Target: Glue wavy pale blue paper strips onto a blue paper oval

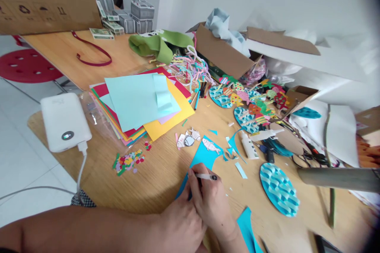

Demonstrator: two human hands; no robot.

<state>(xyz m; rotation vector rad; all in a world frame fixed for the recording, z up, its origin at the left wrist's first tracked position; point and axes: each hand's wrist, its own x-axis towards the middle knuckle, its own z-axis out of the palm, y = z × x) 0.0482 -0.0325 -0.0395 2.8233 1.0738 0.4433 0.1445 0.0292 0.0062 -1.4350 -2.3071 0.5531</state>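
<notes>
At the bottom centre my right hand point(208, 193) is closed round a white pen point(204, 176) with a dark end. My left hand point(181, 217) lies beside and partly under it, over a blue paper piece point(204, 154); its fingers are largely hidden, so its grip is unclear. A fish cutout point(211, 146) rests on the far end of the blue paper. Just left of that paper sit several small white fish cutouts point(189, 140). The pen tip is hidden behind my fingers.
Stacked coloured paper point(133, 99) and a white power bank point(65, 120) are left. Paper confetti point(129, 162) lies nearer. Rightward are a glue bottle point(249, 146), blue scraps point(249, 229), a patterned oval point(279, 189) and colourful fish cutouts point(257, 108). Behind stands an open box point(225, 53).
</notes>
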